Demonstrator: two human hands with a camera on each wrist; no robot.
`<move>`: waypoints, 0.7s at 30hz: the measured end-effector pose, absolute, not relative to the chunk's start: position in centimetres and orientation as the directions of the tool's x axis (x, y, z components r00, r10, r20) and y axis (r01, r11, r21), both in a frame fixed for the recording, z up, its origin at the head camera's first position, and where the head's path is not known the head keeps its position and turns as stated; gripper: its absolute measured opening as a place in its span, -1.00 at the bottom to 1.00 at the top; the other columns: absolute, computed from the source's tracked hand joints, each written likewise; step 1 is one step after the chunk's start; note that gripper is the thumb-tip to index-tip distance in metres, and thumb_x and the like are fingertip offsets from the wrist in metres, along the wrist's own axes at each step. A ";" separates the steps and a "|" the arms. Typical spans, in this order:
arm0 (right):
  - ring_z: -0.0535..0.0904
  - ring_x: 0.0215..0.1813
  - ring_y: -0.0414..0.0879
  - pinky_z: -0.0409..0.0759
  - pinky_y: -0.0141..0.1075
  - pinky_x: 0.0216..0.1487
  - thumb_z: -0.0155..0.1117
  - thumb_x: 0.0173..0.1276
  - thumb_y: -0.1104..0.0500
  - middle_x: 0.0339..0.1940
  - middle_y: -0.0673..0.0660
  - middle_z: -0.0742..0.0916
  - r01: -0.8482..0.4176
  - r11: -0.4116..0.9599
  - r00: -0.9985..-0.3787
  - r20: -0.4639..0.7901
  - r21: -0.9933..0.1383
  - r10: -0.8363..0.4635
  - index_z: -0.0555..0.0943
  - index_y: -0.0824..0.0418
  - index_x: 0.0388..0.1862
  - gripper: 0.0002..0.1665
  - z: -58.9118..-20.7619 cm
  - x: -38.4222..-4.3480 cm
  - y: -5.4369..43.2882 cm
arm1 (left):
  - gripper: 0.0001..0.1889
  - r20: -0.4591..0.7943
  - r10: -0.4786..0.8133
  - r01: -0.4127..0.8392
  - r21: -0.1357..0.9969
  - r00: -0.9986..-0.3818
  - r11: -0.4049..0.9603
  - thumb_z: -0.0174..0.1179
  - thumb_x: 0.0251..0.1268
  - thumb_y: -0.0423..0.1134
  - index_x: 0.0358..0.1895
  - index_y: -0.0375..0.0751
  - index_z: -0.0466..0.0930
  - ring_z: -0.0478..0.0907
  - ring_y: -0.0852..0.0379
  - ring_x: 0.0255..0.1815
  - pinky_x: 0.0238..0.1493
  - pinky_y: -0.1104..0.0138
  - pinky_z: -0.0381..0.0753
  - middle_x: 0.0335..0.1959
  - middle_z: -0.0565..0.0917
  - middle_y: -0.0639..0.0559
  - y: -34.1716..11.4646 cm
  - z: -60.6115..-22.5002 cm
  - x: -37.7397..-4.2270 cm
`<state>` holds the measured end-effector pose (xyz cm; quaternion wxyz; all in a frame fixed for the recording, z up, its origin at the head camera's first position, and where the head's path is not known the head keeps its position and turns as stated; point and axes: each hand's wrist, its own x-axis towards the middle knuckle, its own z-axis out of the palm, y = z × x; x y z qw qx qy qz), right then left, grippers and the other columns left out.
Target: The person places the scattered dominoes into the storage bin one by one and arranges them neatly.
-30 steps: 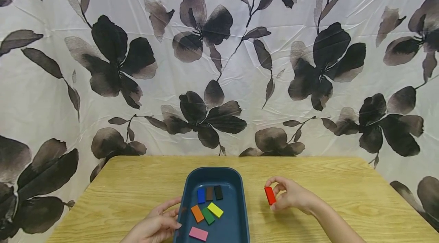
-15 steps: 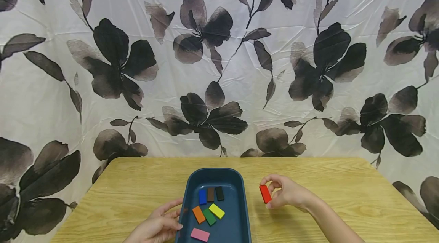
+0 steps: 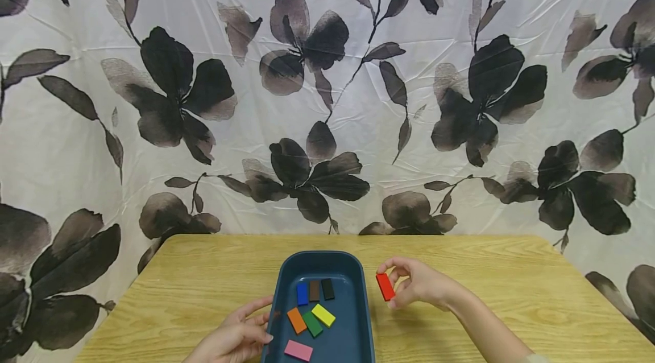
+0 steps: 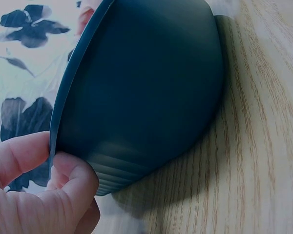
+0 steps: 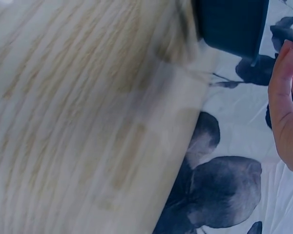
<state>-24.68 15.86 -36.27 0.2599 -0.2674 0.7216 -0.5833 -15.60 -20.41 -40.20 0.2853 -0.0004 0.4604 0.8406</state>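
Observation:
Between thumb and fingertips, my right hand (image 3: 421,286) pinches a red block (image 3: 385,287), held above the table just right of the dark blue tray (image 3: 366,317). Only a sliver of that block shows in the right wrist view, beside the fingers (image 5: 285,73). My left hand (image 3: 230,333) grips the tray's left rim; in the left wrist view its thumb and a finger pinch the edge. Inside the tray lie blue (image 3: 302,293), brown (image 3: 314,291), black (image 3: 328,289), orange (image 3: 296,321), green (image 3: 313,324), yellow (image 3: 324,315) and pink (image 3: 298,350) blocks.
The tray stands on a wood-grain table (image 3: 512,283). Behind the table hangs a white cloth (image 3: 389,124) printed with dark flowers. The tray's near end is cut off by the bottom of the head view.
My right hand has moved left with the red block, closer to the tray's right rim. The left hand keeps its grip, and the blocks in the tray lie as before.

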 end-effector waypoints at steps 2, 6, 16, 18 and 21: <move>0.58 -0.47 -0.08 0.54 -0.33 -0.34 0.33 -0.10 0.54 -0.34 0.17 0.49 -0.086 0.183 -0.719 -0.066 -0.979 -0.692 0.37 0.44 0.05 -0.35 -36.1 -24.7 15.6 | -0.18 -0.262 0.479 -0.480 0.772 -0.838 -0.416 -0.11 0.13 -0.72 0.41 -0.42 -0.36 0.49 0.13 -0.11 -0.09 0.41 0.54 -0.10 0.48 -0.09 -20.4 -40.2 -15.6; 0.57 -0.49 -0.08 0.54 -0.32 -0.33 0.34 -0.11 0.52 -0.33 0.16 0.49 -0.091 0.192 -0.713 -0.071 -0.977 -0.698 0.39 0.41 0.04 -0.36 -35.8 -24.7 15.1 | -0.18 -0.270 0.464 -0.476 0.777 -0.843 -0.412 -0.10 0.12 -0.72 0.42 -0.42 -0.33 0.50 0.13 -0.11 -0.10 0.41 0.54 -0.10 0.48 -0.09 -20.4 -40.2 -15.6; 0.56 -0.50 -0.07 0.57 -0.28 -0.33 0.36 -0.09 0.52 -0.32 0.18 0.51 -0.091 0.227 -0.686 -0.104 -0.970 -0.721 0.40 0.39 0.05 -0.36 -34.7 -24.8 14.3 | -0.19 -0.280 0.470 -0.488 0.770 -0.837 -0.411 -0.09 0.13 -0.71 0.42 -0.40 -0.29 0.49 0.10 -0.07 -0.02 0.37 0.52 -0.05 0.48 -0.11 -20.5 -40.3 -15.6; 0.56 -0.50 -0.07 0.57 -0.29 -0.33 0.35 -0.08 0.52 -0.31 0.19 0.52 -0.102 0.233 -0.665 -0.108 -0.967 -0.739 0.41 0.39 0.04 -0.38 -34.5 -24.9 14.1 | -0.18 -0.271 0.475 -0.484 0.772 -0.837 -0.413 -0.10 0.13 -0.71 0.42 -0.40 -0.32 0.49 0.10 -0.07 -0.03 0.37 0.52 -0.05 0.48 -0.11 -20.5 -40.3 -15.7; 0.58 -0.49 -0.06 0.58 -0.29 -0.32 0.31 -0.06 0.54 -0.32 0.18 0.55 -0.117 0.234 -0.627 -0.110 -0.965 -0.771 0.42 0.39 0.04 -0.40 -34.2 -25.1 13.7 | -0.17 -0.264 0.481 -0.482 0.771 -0.836 -0.416 -0.10 0.12 -0.71 0.42 -0.40 -0.35 0.49 0.10 -0.07 -0.04 0.37 0.53 -0.05 0.48 -0.11 -20.5 -40.4 -15.7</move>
